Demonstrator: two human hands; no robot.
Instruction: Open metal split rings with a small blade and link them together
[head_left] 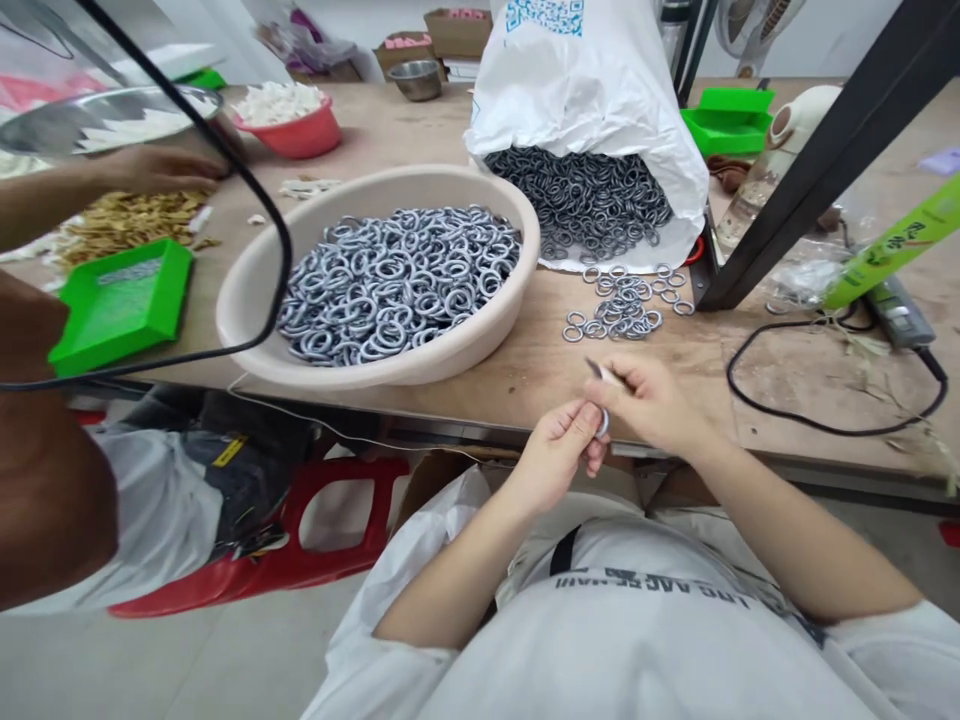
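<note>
My left hand (556, 452) is closed at the table's front edge, pinching one shiny grey ring (603, 424) between thumb and fingers. Just above it, my right hand (654, 402) grips a small knife-like tool (595, 370) with a dark pointed tip; its exact kind is hard to make out. The two hands nearly touch. Beyond them lies a loose pile of grey rings (626, 305). Left of my hands stands a large beige basin (480, 345) heaped with similar rings. Behind the pile, a white sack (577, 90) lies open towards me, with many darker rings inside.
At the left, a co-worker's arm (97, 185) reaches over brownish pieces beside a green tray (124, 330). A black post (806, 160) slants up on the right, near a black cable (817, 432). A red stool (330, 520) stands below the table.
</note>
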